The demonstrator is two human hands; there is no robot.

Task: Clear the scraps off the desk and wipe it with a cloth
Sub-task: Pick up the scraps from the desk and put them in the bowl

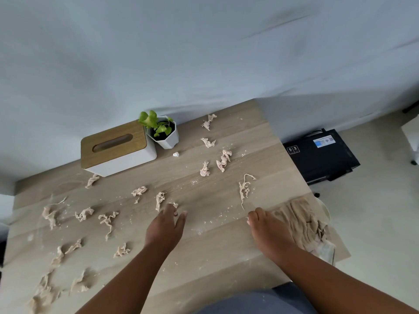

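Observation:
Several crumpled beige scraps lie scattered over the wooden desk (204,200), among them one long scrap (244,189) right of centre and one (159,200) just beyond my left hand. My left hand (166,225) hovers at the desk's middle with thumb and fingers spread apart, a small scrap (175,205) at its fingertips. My right hand (267,232) rests on the desk with its fingers bent down, beside a beige cloth (303,220) that lies bunched at the desk's right edge. Fine white crumbs dot the surface.
A white tissue box (118,150) with a wooden lid stands at the back left, against the wall. Next to it is a small white pot with a green plant (162,132). A black device (322,152) sits on the floor to the right of the desk.

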